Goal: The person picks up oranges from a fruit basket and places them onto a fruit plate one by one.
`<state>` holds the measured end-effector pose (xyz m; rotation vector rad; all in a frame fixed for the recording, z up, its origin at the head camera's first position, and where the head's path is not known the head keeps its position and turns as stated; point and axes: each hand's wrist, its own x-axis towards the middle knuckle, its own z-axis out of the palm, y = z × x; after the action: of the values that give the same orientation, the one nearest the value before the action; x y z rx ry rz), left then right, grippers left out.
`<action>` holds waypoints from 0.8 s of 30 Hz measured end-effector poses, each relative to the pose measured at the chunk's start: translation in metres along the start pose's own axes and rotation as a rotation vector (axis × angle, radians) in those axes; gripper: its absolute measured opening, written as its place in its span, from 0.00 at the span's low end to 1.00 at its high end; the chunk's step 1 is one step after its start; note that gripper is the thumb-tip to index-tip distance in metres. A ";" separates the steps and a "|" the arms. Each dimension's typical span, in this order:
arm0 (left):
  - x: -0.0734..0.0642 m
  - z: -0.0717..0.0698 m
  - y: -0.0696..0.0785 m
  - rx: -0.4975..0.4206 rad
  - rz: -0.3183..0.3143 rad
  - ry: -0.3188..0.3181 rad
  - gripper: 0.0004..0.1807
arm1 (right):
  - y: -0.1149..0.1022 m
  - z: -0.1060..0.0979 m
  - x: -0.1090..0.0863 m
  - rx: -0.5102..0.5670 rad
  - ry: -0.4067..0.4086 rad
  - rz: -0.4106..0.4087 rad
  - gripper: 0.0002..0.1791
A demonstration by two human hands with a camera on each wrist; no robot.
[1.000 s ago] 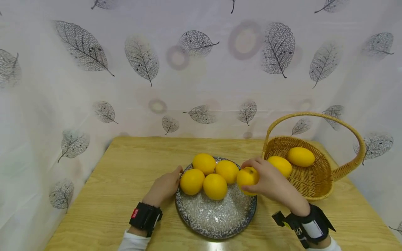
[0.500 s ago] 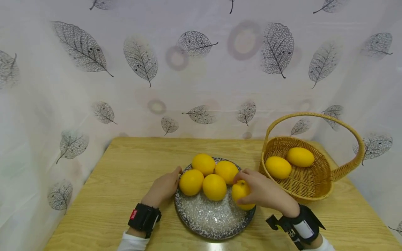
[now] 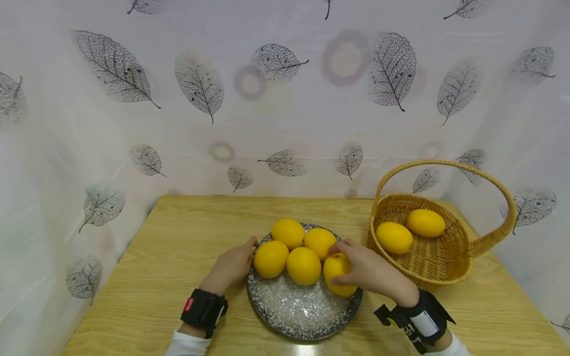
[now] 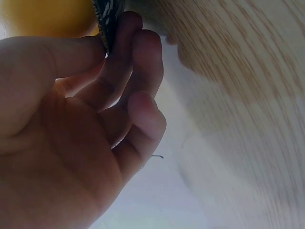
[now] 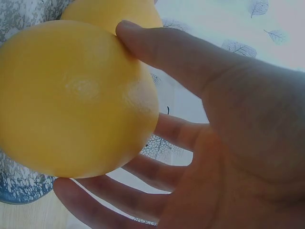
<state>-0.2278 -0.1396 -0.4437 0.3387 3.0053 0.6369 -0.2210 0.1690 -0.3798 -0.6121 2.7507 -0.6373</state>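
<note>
Curling its thumb and fingers round a yellow fruit (image 3: 337,274), the right hand (image 3: 374,269) held it at the fingertips, on the side away from the wrist, at the right of the speckled plate (image 3: 303,314). The left hand (image 3: 229,269) pinched the plate's left rim, just beside four clustered fruits (image 3: 304,266). Farther right, a wicker basket (image 3: 432,262) with two loose fruits (image 3: 426,223) stood on the wooden table (image 3: 178,237).
</note>
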 end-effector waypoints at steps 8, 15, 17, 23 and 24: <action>-0.001 -0.001 0.001 -0.007 -0.006 -0.006 0.13 | -0.002 0.003 -0.001 0.036 0.001 0.025 0.33; -0.001 -0.001 0.001 -0.003 0.003 0.003 0.13 | -0.003 0.007 -0.002 0.049 -0.005 -0.006 0.33; -0.001 -0.001 0.001 0.000 0.007 0.006 0.14 | -0.004 0.008 -0.002 0.058 -0.005 -0.013 0.34; -0.003 -0.002 0.002 0.004 0.018 0.022 0.14 | -0.004 0.013 -0.001 0.046 -0.005 -0.005 0.33; -0.004 -0.003 0.003 0.005 0.021 0.023 0.13 | -0.004 0.014 -0.001 0.033 -0.006 -0.005 0.33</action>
<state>-0.2239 -0.1389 -0.4400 0.3658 3.0300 0.6393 -0.2142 0.1614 -0.3898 -0.6120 2.7286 -0.6799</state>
